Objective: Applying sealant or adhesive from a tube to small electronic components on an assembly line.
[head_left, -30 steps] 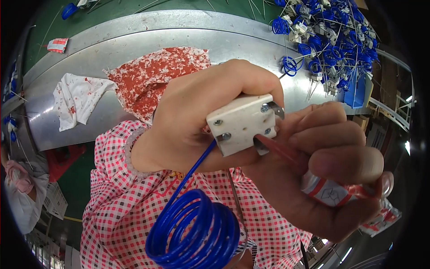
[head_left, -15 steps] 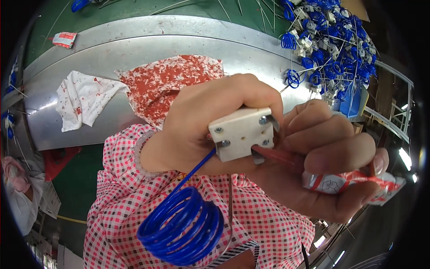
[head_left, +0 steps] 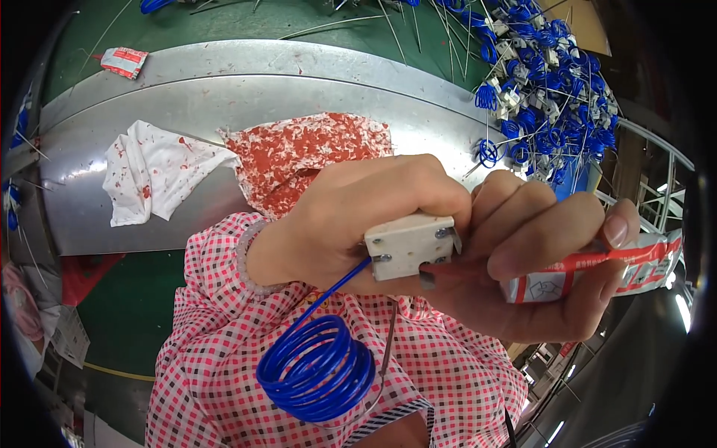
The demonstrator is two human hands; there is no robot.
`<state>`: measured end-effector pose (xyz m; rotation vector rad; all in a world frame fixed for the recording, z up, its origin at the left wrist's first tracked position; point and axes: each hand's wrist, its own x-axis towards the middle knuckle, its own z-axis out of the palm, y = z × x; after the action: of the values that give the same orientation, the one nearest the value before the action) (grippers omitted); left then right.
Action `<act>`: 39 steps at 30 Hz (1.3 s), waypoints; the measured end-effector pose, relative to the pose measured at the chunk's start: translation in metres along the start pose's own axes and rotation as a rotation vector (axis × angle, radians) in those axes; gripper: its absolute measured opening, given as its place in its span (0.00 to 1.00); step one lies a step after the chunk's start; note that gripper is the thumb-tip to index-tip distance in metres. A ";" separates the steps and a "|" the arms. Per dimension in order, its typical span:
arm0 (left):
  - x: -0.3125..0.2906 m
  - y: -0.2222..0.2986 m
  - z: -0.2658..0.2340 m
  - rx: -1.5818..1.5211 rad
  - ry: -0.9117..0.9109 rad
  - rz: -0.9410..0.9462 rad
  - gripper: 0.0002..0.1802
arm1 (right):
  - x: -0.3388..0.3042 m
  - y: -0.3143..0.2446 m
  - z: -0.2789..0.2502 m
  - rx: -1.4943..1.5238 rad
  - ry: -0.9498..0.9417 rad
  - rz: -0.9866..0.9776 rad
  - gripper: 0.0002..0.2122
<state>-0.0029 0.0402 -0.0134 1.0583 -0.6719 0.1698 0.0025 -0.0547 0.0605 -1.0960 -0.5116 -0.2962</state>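
Observation:
My left hand (head_left: 366,190) is closed around a small white block (head_left: 407,254) with screws and metal tabs, the body of a capillary thermostat. From it a blue coiled tube (head_left: 317,373) hangs in front of my checked clothing, beside a thin bare metal strand (head_left: 389,343). My right hand (head_left: 549,224) grips a red and white squeeze tube (head_left: 646,265). Its reddish nozzle (head_left: 467,275) points left at the block's lower right corner, by a metal tab; whether it touches cannot be made out. The two hands are close together, right fingers beside the left fingertips.
A red-stained cloth (head_left: 321,145) and a white cloth with red spots (head_left: 164,168) lie on the metal table edge (head_left: 75,216). A crumpled red and white tube (head_left: 123,62) lies at the far left. Many blue-coiled thermostats (head_left: 545,82) are heaped at the far right.
The block sits lower and slightly right in the picture, and is tilted differently. The squeeze tube is now nearer level, its tail end raised. Cloths and table have shifted down in view.

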 end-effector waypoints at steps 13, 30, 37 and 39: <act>0.064 0.023 0.005 0.186 0.245 -0.106 0.28 | 0.056 -0.038 -0.039 0.149 0.556 -0.675 0.17; 0.481 -0.295 0.232 0.757 0.195 0.609 0.15 | -0.065 -0.121 -0.291 -0.662 1.637 -0.720 0.10; 0.442 -0.327 0.230 1.158 -0.893 -0.267 0.27 | -0.072 -0.117 -0.310 -0.682 1.594 -0.722 0.12; 0.452 -0.287 0.212 1.430 -0.970 -0.154 0.30 | -0.065 -0.115 -0.309 -0.665 1.570 -0.729 0.12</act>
<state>0.3893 -0.3647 0.1032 2.6341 -1.3849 -0.0497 -0.0311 -0.3840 0.0037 -0.9153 0.7013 -1.8597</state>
